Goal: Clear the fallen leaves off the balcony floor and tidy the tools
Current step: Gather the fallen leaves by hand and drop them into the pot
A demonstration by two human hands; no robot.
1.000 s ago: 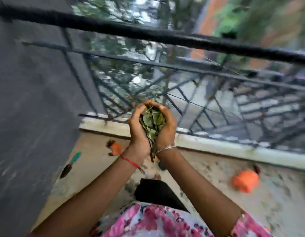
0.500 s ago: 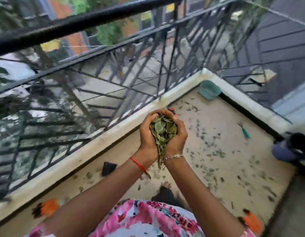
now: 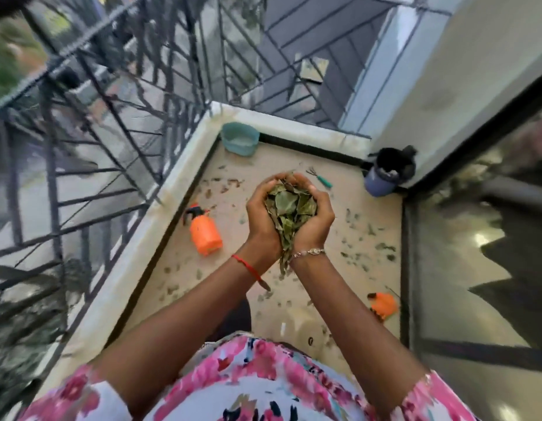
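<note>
Leaves (image 3: 289, 208) in left hand (image 3: 261, 227), right hand (image 3: 318, 222)

a single wide-angle camera on the person's head looks steeply down and a little forward, over the chest. the left hand (image 3: 263, 221) and right hand (image 3: 316, 220), cupped round dry green leaves (image 3: 289, 208), sit close at mid-frame. the beige balcony floor (image 3: 263, 165) lies well below, with the black metal railing (image 3: 90, 123) to the left and the glass door (image 3: 476, 268) to the right.
</note>
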